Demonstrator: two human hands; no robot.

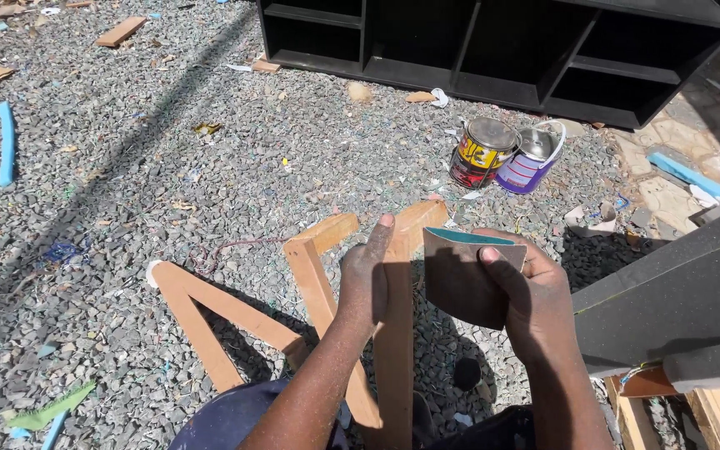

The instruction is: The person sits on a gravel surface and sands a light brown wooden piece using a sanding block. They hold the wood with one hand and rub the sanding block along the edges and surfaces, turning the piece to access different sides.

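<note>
Hands (pixel 452 283) on sandpaper (pixel 460 279), paint tins (pixel 506 154) beyond

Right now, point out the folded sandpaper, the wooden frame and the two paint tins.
folded sandpaper (pixel 460 279), head view, its brown face
wooden frame (pixel 318 283), head view, an upright bar
paint tins (pixel 483 150), head view, left tin's side

Two tins (pixel 503 152), one sandpaper sheet (pixel 462 279)
</note>
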